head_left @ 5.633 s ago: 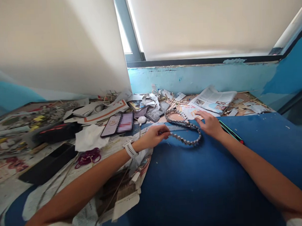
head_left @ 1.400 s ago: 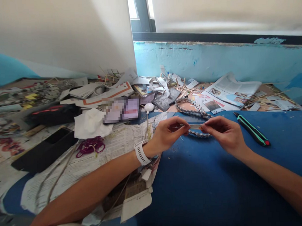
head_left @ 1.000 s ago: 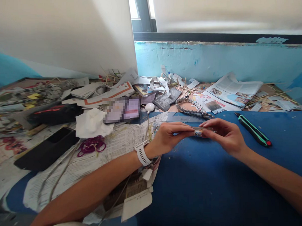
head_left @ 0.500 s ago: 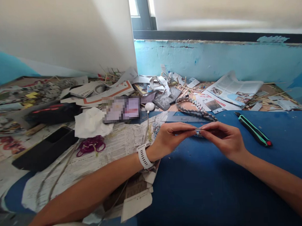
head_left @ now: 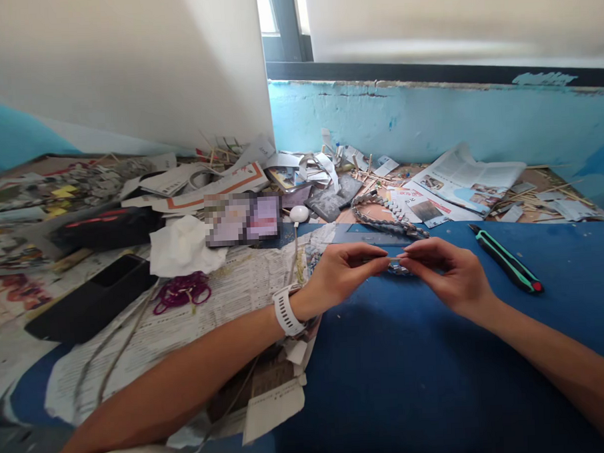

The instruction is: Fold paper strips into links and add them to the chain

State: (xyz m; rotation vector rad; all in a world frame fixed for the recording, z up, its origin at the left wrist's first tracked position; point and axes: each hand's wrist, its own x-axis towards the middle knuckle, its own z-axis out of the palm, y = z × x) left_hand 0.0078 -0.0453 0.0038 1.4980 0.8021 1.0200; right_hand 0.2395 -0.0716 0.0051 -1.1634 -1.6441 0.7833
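Over the blue tabletop (head_left: pixel 378 370), my left hand (head_left: pixel 345 273) and my right hand (head_left: pixel 454 273) face each other, fingertips almost meeting. Both are closed in a pinch on one small, thin folded paper strip (head_left: pixel 394 258), seen nearly edge-on. Just behind the fingers lies a braided chain of grey folded paper (head_left: pixel 377 228), its near end partly hidden by my hands. Beneath part of the chain is a clear plastic triangular ruler (head_left: pixel 343 235). A black and green utility knife (head_left: pixel 506 259) rests to the right of my right hand.
Newspaper (head_left: pixel 239 282) covers the left side, with purple cord (head_left: pixel 182 293), white tissue (head_left: pixel 185 246) and a black case (head_left: pixel 89 299). Phones (head_left: pixel 264 216) and a white earbud case (head_left: pixel 299 214) stand further back. Paper scraps and thin sticks (head_left: pixel 377 180) line the wall.
The paper strip has tilted in my fingertips and now looks thinner. My right hand has shifted slightly left and up; the things on the table stay put.
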